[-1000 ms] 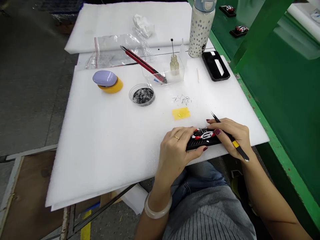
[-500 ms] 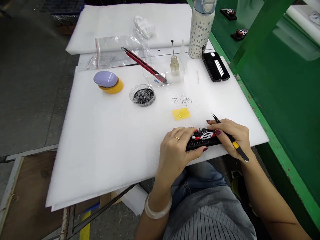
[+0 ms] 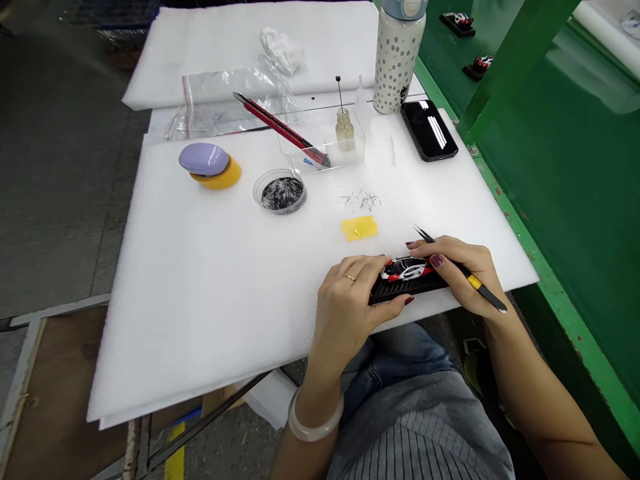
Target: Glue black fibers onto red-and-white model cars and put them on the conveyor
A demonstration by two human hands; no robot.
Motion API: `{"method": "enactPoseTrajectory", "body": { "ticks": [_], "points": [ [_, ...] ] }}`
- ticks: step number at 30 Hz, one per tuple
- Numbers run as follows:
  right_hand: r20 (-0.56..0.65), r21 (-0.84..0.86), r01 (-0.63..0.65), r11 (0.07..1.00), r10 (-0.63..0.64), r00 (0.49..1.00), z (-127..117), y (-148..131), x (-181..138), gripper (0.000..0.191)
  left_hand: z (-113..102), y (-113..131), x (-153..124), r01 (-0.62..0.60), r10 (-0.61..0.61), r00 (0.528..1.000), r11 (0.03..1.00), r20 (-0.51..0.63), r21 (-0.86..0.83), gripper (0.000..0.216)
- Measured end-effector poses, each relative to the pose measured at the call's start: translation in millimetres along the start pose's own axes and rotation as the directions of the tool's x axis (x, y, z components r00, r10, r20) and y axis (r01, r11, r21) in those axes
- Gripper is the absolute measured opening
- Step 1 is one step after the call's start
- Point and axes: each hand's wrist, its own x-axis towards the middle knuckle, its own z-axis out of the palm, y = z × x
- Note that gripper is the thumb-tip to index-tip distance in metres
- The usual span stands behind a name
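Note:
A small red, white and black model car (image 3: 407, 268) sits on a black base (image 3: 400, 289) near the front edge of the foam-covered table. My left hand (image 3: 353, 293) is closed round the left end of the base, thumb along its near side and fingers at the far side. Black tweezers (image 3: 477, 285) with a yellow band lie in my right hand (image 3: 460, 273), their tips pointing forward and left past the fingers. The thumb and fingertips of this hand rest at the car's right end, partly hiding it. Beyond the car is a yellow tape piece (image 3: 360, 229).
Thin dark slivers (image 3: 364, 200) lie scattered behind the tape. Farther left are a round dish (image 3: 280, 192) of black bits and a purple-and-yellow object (image 3: 210, 163). A clear tray (image 3: 325, 150) holds a small bottle (image 3: 345, 130). A phone (image 3: 430, 131) and tall flask (image 3: 399, 63) stand back right.
The tweezers have turned a little in my right hand, their tips shifting left and their rear end right. My left hand keeps its hold on the base. The whole view has shifted slightly.

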Motion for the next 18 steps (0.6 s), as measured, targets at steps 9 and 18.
{"method": "enactPoseTrajectory", "body": {
  "ticks": [9, 18],
  "points": [
    [-0.01, 0.026, -0.005, 1.0, 0.006, 1.0, 1.9, 0.9, -0.8, 0.025, -0.5, 0.7, -0.5, 0.02, -0.02, 1.0, 1.0, 0.024, -0.02, 0.043],
    [0.159, 0.119, -0.156, 0.981, 0.137, 0.978, -11.8, -15.4, -24.6, 0.036, -26.2, -7.3, -9.7, 0.004, -0.004, 0.991, 1.0, 0.132, 0.005, 0.049]
  ]
}}
